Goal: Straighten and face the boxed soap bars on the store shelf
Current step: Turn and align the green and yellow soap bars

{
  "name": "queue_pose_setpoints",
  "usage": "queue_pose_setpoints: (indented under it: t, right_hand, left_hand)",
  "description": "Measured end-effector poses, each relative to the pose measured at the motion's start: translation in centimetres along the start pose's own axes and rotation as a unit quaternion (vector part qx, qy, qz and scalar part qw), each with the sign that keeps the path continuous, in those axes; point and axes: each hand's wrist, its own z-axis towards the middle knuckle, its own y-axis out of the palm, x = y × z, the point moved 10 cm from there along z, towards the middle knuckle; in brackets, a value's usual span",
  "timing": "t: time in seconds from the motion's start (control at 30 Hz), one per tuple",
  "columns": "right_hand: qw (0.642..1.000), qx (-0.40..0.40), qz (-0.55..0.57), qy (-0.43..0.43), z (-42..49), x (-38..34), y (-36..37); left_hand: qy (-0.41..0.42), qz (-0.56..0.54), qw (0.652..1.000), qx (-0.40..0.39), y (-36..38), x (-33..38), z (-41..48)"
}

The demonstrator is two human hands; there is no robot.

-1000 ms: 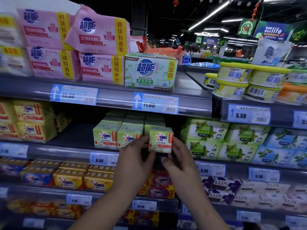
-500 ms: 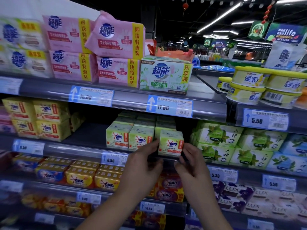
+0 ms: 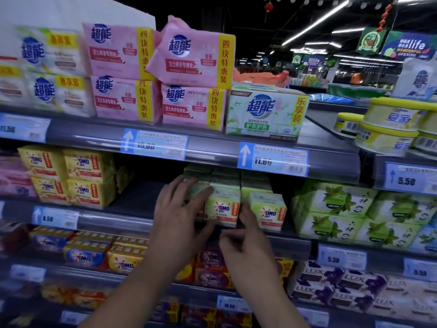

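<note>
The green soap boxes (image 3: 221,209) sat at the front of the middle shelf (image 3: 113,220). The left hand (image 3: 179,209) lay spread flat over them. The right hand (image 3: 248,242) curled at one bottom corner; I could not tell if it pinched. The boxes looked light and stiff, best held by both sides.

Left hand (image 3: 179,218) spread over green OMO boxes (image 3: 222,209), right hand (image 3: 247,249) at their front

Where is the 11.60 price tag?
Head view, right of centre: tag on the upper shelf edge, below the green-white soap pack, above the green soap boxes.
</note>
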Motion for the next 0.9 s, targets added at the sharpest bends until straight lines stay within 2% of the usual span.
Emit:
queue_pose_setpoints:
  t: [0.2,0.37,0.47,0.57,0.63,0.7,0.8,0.9]
  right_hand:
    - [0.998,0.061,-0.009,0.001,-0.1,0.7,-0.2]
    - [0.996,0.087,-0.016,-0.004,0.2,0.7,-0.5]
    - [0.994,0.096,-0.033,-0.036,-0.1,-0.1,-0.7]
    - [0.99,0.116,-0.013,-0.082,-0.8,-1.2,-1.6]
    - [0.98,0.151,0.021,-0.125,-1.4,-2.2,-3.3]
    - [0.972,0.159,0.066,-0.158,-2.0,-3.0,-4.8]
    - [0.972,0.065,0.178,-0.14,-2.2,-3.2,-4.2]
    - [0.945,0.013,0.318,-0.076,-2.1,-2.1,-3.1]
  left_hand:
    - [0.063,-0.124,0.989,0.045,-0.3,0.5,-0.5]
    - [0.067,-0.135,0.989,-0.004,0.3,0.6,0.6]
    - [0.084,-0.142,0.986,-0.011,-0.3,1.0,1.3]
    - [0.029,-0.225,0.974,-0.014,-1.4,0.3,1.6]
    - [-0.027,-0.34,0.94,-0.025,-2.0,-0.4,1.4]
    - [-0.064,-0.472,0.879,-0.033,-2.6,-0.5,0.9]
    - [-0.127,-0.571,0.811,-0.016,-3.0,-0.7,-0.1]
    - [-0.197,-0.583,0.788,0.005,-2.5,-0.8,-1.7]
